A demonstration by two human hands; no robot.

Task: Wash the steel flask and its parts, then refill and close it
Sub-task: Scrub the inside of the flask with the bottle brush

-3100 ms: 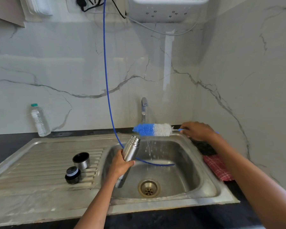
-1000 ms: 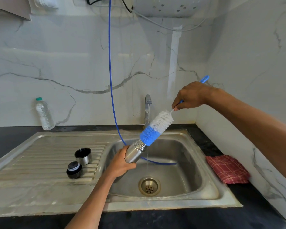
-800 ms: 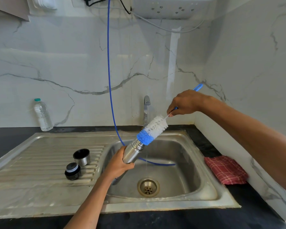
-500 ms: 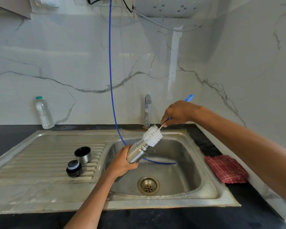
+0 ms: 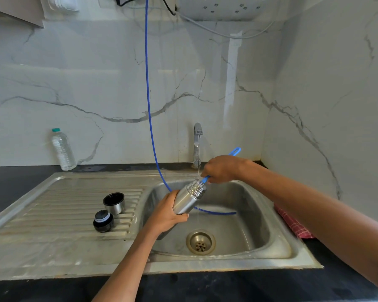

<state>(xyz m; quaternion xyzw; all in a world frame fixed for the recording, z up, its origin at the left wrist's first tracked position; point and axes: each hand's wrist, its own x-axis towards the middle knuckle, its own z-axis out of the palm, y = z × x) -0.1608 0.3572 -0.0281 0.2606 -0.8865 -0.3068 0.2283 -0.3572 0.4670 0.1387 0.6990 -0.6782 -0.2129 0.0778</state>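
Steel sink (image 5: 277, 247), tilted shiny ribbed-neck flask (image 5: 189, 198), brush handle (image 5: 235, 151) protruding

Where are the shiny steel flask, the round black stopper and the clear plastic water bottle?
Shiny steel flask (image 5: 184, 200), head view, bare side below the ribbed neck.
Round black stopper (image 5: 103, 221), head view, its side wall.
Clear plastic water bottle (image 5: 63, 150), head view, mid-body.

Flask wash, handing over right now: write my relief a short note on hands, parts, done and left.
Left hand grips the steel flask, tilted over the sink.
Right hand holds the brush handle; the bristles are hidden inside the flask.
Tap running a thin stream.
Cup and stopper stand on the drainboard.
Done: flask opened, brush in.
Left: scrub, rinse, wash parts, refill, close.
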